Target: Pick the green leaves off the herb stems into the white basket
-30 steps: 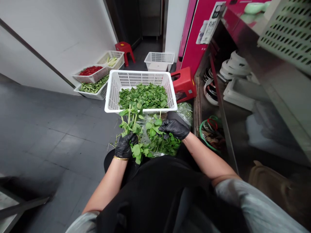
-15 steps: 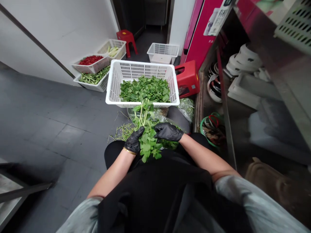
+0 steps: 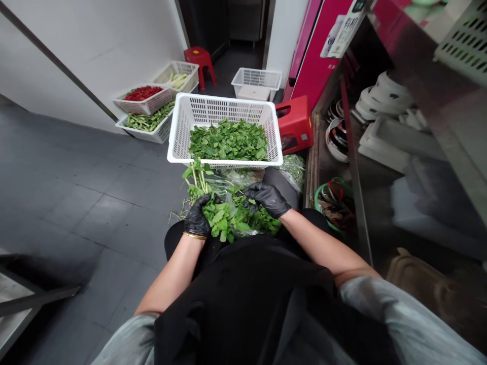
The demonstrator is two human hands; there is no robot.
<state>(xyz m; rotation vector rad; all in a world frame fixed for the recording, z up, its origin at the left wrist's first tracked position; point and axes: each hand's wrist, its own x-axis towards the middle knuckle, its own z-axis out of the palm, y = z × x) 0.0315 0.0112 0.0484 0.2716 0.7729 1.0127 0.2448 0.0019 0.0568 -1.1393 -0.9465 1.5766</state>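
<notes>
In a black glove, my left hand (image 3: 198, 215) is closed around a bunch of leafy greens (image 3: 218, 219); pale stems stick up past the fingers and leaves hang to the right. My right hand (image 3: 269, 197), gloved too, has its fingers pinched on a thin green sprig (image 3: 240, 192). Below it, more leafy greens (image 3: 262, 221) lie in a clear plastic bag (image 3: 238, 177) between the knees. Just beyond both hands stands a white slotted basket (image 3: 224, 163) with a layer of picked green leaves inside. Cut stems (image 3: 182, 210) on the floor are partly hidden behind the left hand.
A red stool (image 3: 294, 124) lies on its side against the basket's right. Back left are crates of red peppers (image 3: 142, 93), green beans (image 3: 148, 120) and pale vegetables (image 3: 178, 79). Metal shelving (image 3: 357, 187) with containers runs along the right. Another red stool (image 3: 200, 63) stands behind.
My left hand has shifted left with the bunch, away from my right hand. My right hand has moved slightly up and right, pinching a sprig. The bagged greens show more now.
</notes>
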